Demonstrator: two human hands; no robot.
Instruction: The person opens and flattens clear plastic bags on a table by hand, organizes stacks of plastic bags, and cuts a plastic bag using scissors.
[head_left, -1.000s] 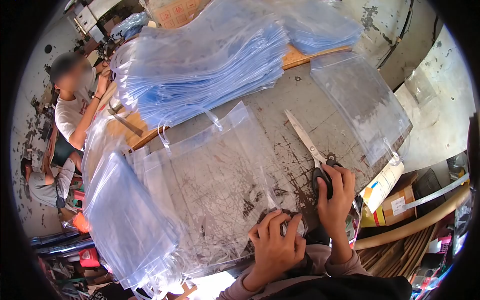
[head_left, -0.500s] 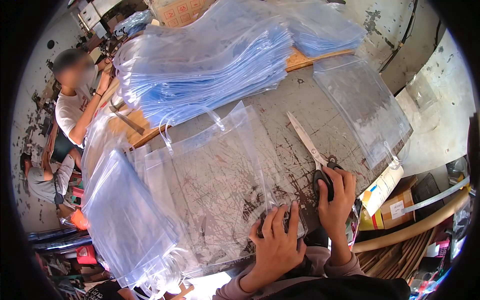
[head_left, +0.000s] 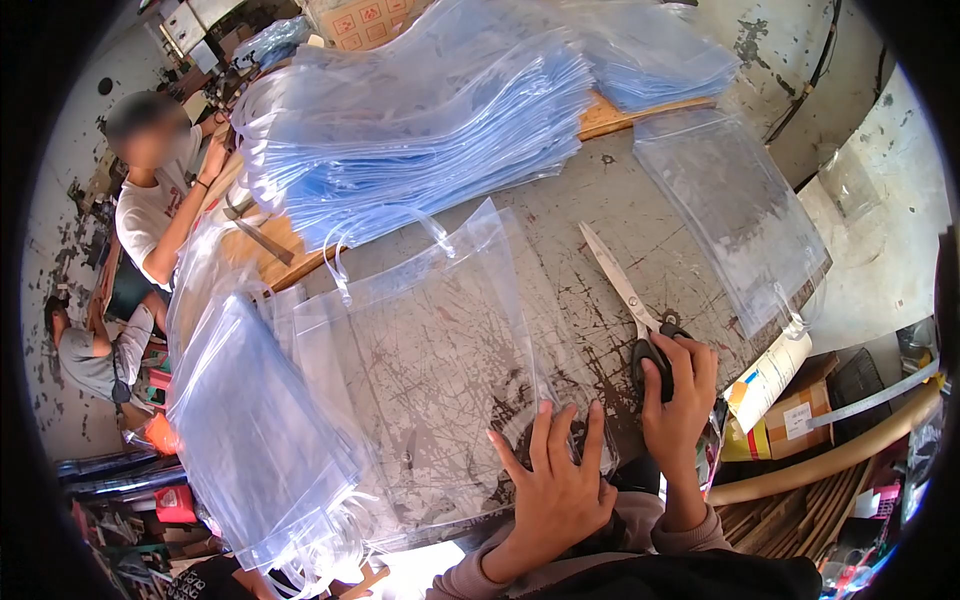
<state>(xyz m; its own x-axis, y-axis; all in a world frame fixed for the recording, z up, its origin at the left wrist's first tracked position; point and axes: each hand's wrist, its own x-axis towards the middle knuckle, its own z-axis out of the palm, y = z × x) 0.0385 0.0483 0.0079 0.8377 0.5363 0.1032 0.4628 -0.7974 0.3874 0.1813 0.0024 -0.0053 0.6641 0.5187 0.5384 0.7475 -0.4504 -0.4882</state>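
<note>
My left hand (head_left: 555, 480) lies with fingers spread on the lower right corner of a clear plastic bag (head_left: 420, 360), which is flat on the scratched tabletop (head_left: 590, 190). Black-handled scissors (head_left: 625, 292) rest on the table, blades pointing away and slightly parted. Around their handles are the fingers of my right hand (head_left: 680, 395). To the left is a pile of folded clear bags (head_left: 260, 420) with handles hanging at the near edge. A tall stack of bluish clear bags (head_left: 420, 140) stands behind the flat bag.
Another clear bag (head_left: 735, 210) lies at the table's right side. A metal tool (head_left: 262, 240) is on the wooden board at the left. Two people sit at the left, one in a white shirt (head_left: 150, 215). Cardboard boxes (head_left: 800, 410) stand below the right edge.
My left hand has gone from curled fingers to spread ones over the bag's corner. My right hand stays at the scissors' handles. The whole view has shifted slightly.
</note>
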